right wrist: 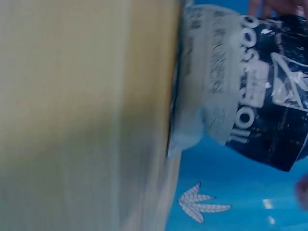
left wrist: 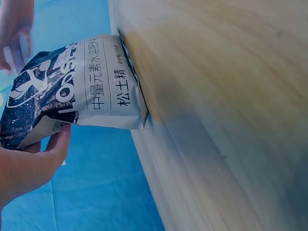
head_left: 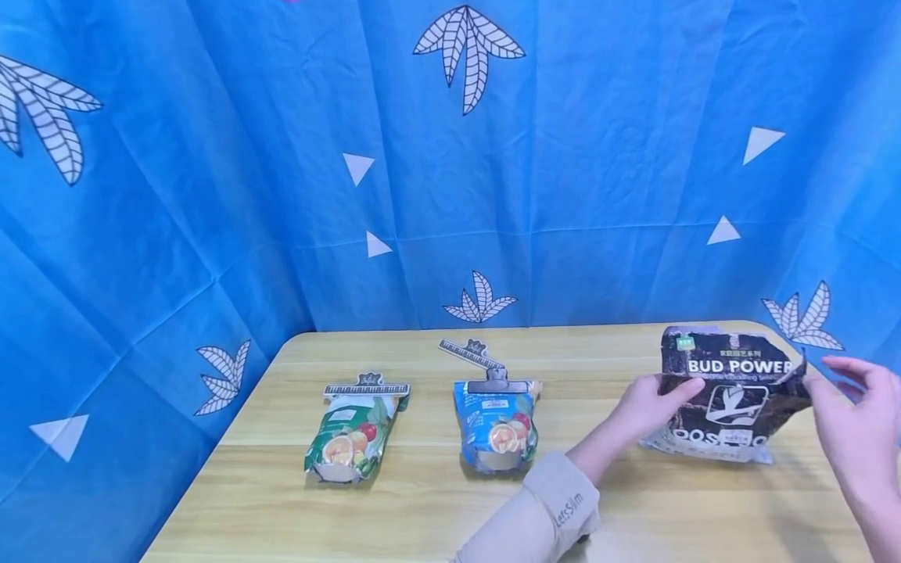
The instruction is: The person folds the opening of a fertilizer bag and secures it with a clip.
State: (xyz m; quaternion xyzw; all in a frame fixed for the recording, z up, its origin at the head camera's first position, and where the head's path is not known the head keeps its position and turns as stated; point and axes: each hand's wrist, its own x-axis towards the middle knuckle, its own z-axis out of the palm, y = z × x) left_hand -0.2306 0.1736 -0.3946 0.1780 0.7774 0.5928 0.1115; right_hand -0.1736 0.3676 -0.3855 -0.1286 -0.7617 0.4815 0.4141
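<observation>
The black-and-white BUD POWER fertiliser bag [head_left: 735, 407], lettered 松土精 near its base, stands at the bench's [head_left: 401, 516] right. The left hand [head_left: 651, 403] has its grip pinching the bag's left side; the right hand [head_left: 855, 422] has its grip spread just beside it. The sleeve [head_left: 535, 520] reads "LetsSlim". Leftward sit clipped blue [head_left: 496, 446] and green [head_left: 345, 450] fruit-printed bags, their print too small to read.

On the black bag [head_left: 739, 407], "BUD POWER" is printed in white capitals beneath "家庭园艺系列", and larger letters, "OOS", can be read farther down, the wording there being partly covered by a pale sticker [head_left: 737, 436]. On the bag's white lower band [left wrist: 107, 77], "中量元素水溶肥料" and "松土精" are printed. To the near left of the bag, "LetsSlim" is shown on a sleeve cuff [head_left: 566, 500], while the fine print on the blue pouch [head_left: 493, 438] and, farther left, the green pouch [head_left: 352, 450] cannot be made out.
</observation>
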